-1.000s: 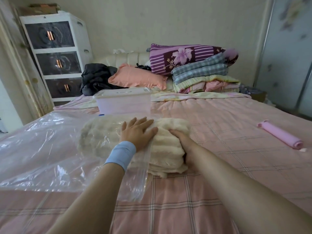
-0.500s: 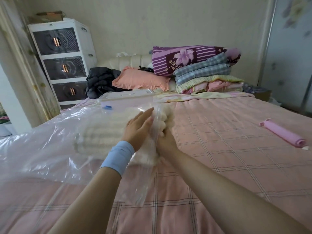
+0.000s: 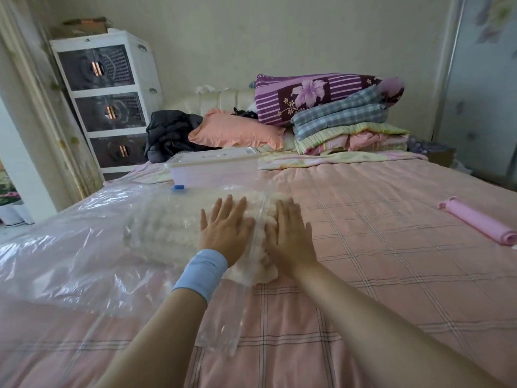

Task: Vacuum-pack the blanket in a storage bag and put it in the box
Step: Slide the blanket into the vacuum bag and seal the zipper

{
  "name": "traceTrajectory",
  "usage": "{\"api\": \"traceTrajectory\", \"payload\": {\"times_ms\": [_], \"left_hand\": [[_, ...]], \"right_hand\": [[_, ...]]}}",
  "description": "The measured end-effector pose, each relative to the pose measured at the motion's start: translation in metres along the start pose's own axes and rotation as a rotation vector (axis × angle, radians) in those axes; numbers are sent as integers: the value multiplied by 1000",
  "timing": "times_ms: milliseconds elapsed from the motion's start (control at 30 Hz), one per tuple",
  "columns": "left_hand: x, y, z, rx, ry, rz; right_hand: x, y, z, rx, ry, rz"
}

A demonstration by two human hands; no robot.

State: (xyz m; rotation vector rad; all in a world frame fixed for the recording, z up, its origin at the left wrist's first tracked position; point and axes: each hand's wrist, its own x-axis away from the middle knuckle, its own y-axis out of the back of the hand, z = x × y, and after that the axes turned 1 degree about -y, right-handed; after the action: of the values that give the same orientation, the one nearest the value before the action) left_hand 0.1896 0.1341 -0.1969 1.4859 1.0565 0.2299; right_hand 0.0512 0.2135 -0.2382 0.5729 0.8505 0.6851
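Flat, left hand fingers spread on bagged blanket, right hand fingers spread on its exposed end

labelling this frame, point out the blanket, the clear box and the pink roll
blanket (image 3: 165, 233): head view, bagged part left of the hands
clear box (image 3: 214, 175): head view, front wall
pink roll (image 3: 478, 224): head view, middle of its length

One head-worn view looks forward and down, close over the bed, edges apparently distorted.

Storage bag cut off at left edge; blanket hazy behind plastic, partly under hands.
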Motion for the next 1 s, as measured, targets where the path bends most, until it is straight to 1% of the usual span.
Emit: {"api": "traceTrajectory", "payload": {"times_ms": [100,167,233,300,333,367,400,433,500,533,567,600,633,667,700,733,767,800,833,900,1000], "left_hand": [[-2,-4,0,95,-15,-4],[-3,-5,0,138,-46,-2],[-3,-5,1,107,-90,-3],[-4,-5,2,59,-126,10],[-4,-5,3,44,-135,18],[-4,-5,4,30,-142,24],[-4,-4,5,10,-147,25],[-3,-3,6,-17,-150,25],[1,-2,9,-89,-141,8],[5,-2,10,-134,-127,-12],[10,-2,12,-175,-100,-35],[15,-1,13,-201,-58,-59],[21,0,14,-197,6,-75],[26,1,16,-170,90,-70],[32,3,18,-131,180,-42],[36,3,20,-88,250,4],[39,3,23,-48,278,62],[42,1,26,-14,270,113],[45,2,26,18,244,145],[49,4,26,62,186,154],[49,10,18,113,108,141]], "right_hand": [[-2,-9,4,-308,22,127],[-7,-10,13,-417,35,280],[-15,-5,20,-348,77,387],[-21,4,22,-251,109,433],[-24,7,21,-250,98,441],[-25,9,19,-268,76,423],[-28,10,16,-262,50,340],[-31,10,12,-220,28,201],[-36,9,3,-44,-2,-135],[-37,7,-2,64,28,-241],[-37,8,-3,173,102,-265],[-36,9,-2,275,219,-220],[-36,7,0,343,348,-146],[-35,6,4,361,440,-52],[-33,5,8,337,467,25],[-31,4,10,269,433,70],[-29,3,10,208,385,87],[-27,3,9,177,383,56],[-24,5,9,181,434,-16],[-20,13,7,226,528,-151],[-12,35,10,287,609,-295]]}}
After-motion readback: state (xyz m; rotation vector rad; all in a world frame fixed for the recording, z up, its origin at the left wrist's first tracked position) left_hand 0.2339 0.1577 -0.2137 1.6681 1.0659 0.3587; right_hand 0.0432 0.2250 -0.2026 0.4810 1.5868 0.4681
